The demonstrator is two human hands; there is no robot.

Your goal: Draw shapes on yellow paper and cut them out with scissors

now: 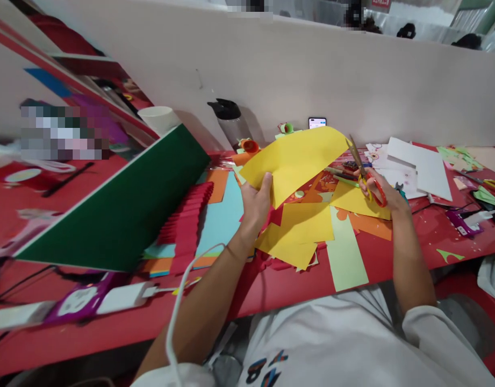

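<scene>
My left hand [256, 203] grips a large sheet of yellow paper [299, 158] by its near left edge, thumb on top, and the sheet bows upward above the table. In my right hand [378, 188] is a pair of scissors [357, 156] with red and yellow handles. Its blades are parted and point up beside the sheet's far right corner; whether they touch the paper I cannot tell. Under the raised sheet lie more yellow paper pieces [307, 226], orange paper [370, 224] and a pale green strip [346, 252].
A green board [122, 204] leans at left beside pleated red paper [186, 226] and light blue paper [221, 220]. Behind stand a bottle [233, 123], a white cup [158, 119] and a phone [317, 123] against the white partition [295, 64]. A white cable [178, 306] crosses my left forearm.
</scene>
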